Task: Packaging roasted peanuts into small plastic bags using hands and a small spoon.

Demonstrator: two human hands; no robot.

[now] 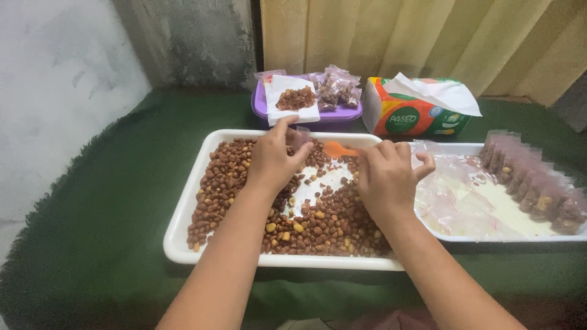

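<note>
Green cloth under the white tray (183,244) could catch spilled nuts (318,226) if the left hand (273,160), its grip pinching a small clear bag (299,135), tilts it while the right hand (386,177), clenched on an orange scoop (337,149), tips in more.

Two white trays (183,235) (489,237), one purple tub (260,109), one tissue pack (403,116), one orange scoop (337,149).

A dark green cloth (110,214) covers the surface, bearing a white tray (183,235) of nuts at centre, a second white tray (489,238) at right, a purple box (306,117) at upper centre, and a tissue pack (416,113) beside it.
</note>
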